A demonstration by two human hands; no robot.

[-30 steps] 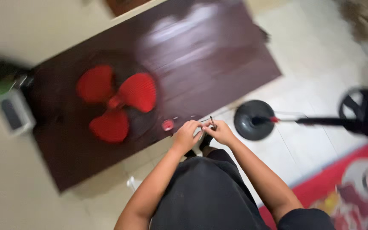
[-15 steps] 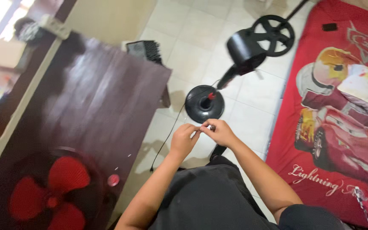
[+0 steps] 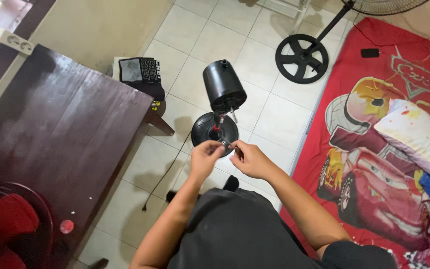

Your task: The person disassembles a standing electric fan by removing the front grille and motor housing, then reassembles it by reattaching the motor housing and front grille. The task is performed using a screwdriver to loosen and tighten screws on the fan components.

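My left hand [image 3: 206,155] and my right hand [image 3: 249,158] meet in front of me, fingertips pinched on a small thin metal part [image 3: 228,144], too small to identify. Just beyond them stands a black stand fan without its blades: a black motor housing [image 3: 223,85] with a bare shaft, on a red-banded pole over a round black base [image 3: 202,132]. A red fan blade [image 3: 6,230] lies on the dark wooden table [image 3: 60,129] at lower left, with a small red cap [image 3: 66,226] beside it.
A second fan's round base [image 3: 301,58] and pole stand at the back. A red cartoon-car mattress [image 3: 389,149] with a pillow [image 3: 420,135] fills the right. A black power cord [image 3: 162,179] trails on the tiled floor. A folded dark cloth [image 3: 140,74] lies beside the table.
My view has swung from the table and red blade over to the fan stand on the floor. Both hands stayed together, pinching the small part.
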